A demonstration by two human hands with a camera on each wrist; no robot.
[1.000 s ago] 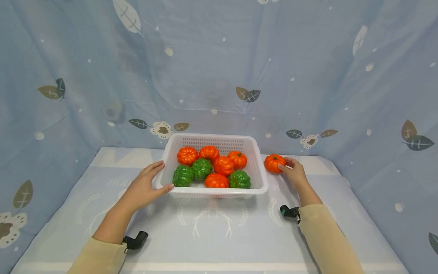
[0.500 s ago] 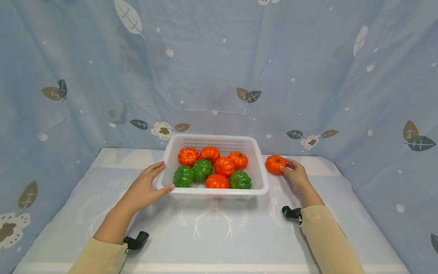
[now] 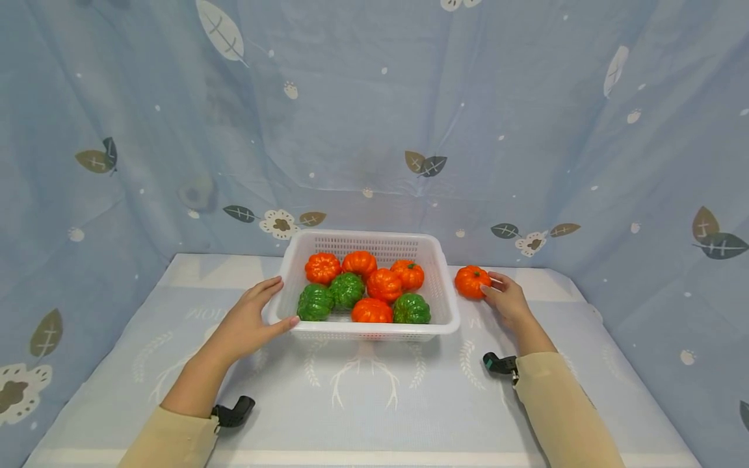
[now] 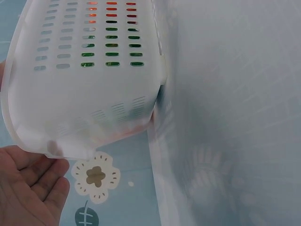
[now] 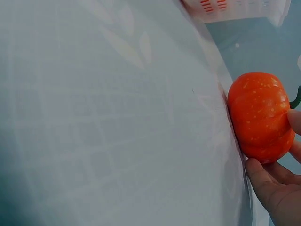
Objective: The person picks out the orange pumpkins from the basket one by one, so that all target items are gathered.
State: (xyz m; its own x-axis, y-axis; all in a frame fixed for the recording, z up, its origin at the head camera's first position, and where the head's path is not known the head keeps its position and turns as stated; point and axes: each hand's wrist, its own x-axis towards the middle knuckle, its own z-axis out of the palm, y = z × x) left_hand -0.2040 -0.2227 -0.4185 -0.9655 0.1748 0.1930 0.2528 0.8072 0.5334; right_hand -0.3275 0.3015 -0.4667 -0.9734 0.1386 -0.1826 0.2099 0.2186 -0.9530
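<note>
A white plastic basket (image 3: pixel 374 327) with slotted walls holds several small orange pumpkins (image 3: pixel 384 285) and green pumpkins (image 3: pixel 347 290). At its left end, my left hand (image 3: pixel 242 325) holds the near corner, thumb on the front rim and fingers along the side. The left wrist view shows those fingers (image 4: pixel 44 181) just under the rim. To the right of the basket, one more orange pumpkin (image 3: pixel 471 283) with a green stem rests on the table. My right hand (image 3: pixel 506 301) grips its right side; the thumb and fingers (image 5: pixel 263 183) lie against it in the right wrist view.
A pale patterned cloth covers the table (image 3: pixel 363 416). Close behind the basket hangs a blue leaf-print curtain (image 3: pixel 363 130), which also encloses both sides. Black wrist cameras (image 3: pixel 234 411) are strapped at both cuffs.
</note>
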